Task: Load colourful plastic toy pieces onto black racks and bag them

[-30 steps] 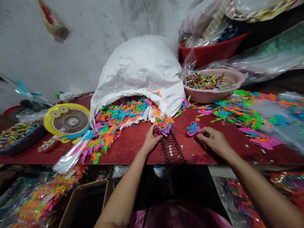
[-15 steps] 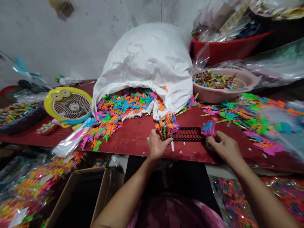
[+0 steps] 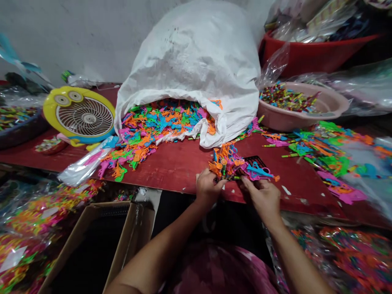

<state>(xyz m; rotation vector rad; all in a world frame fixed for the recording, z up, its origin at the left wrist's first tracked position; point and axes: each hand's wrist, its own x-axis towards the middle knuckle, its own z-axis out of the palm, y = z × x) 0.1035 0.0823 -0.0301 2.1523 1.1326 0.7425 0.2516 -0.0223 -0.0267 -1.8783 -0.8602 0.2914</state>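
Note:
A black plastic grid rack [image 3: 255,160] lies on the red table near its front edge. Orange, pink and blue plastic toys [image 3: 226,158] on short sticks stand bunched in its left part. My left hand [image 3: 208,187] is closed around the rack's left end, thumb in front of the bunch. Between the fingertips of my right hand [image 3: 263,197], small blue and pink plastic toys [image 3: 258,170] with an orange tip are pinched, lying sideways over the rack. A yellow-green stick end points left toward the bunch. Fingers hide part of the rack.
Behind, a white sack [image 3: 196,53] spills loose colourful toys [image 3: 165,120]. A pink basin [image 3: 303,116] of small sticks stands right, beside more toys [image 3: 333,151]. A yellow fan [image 3: 81,116] is left. An open cardboard box [image 3: 122,241] sits below the table edge.
My right hand has moved left with the toys, from beyond the rack's right end to beside the bunch. The rack now sits at a slant. The view has shifted slightly.

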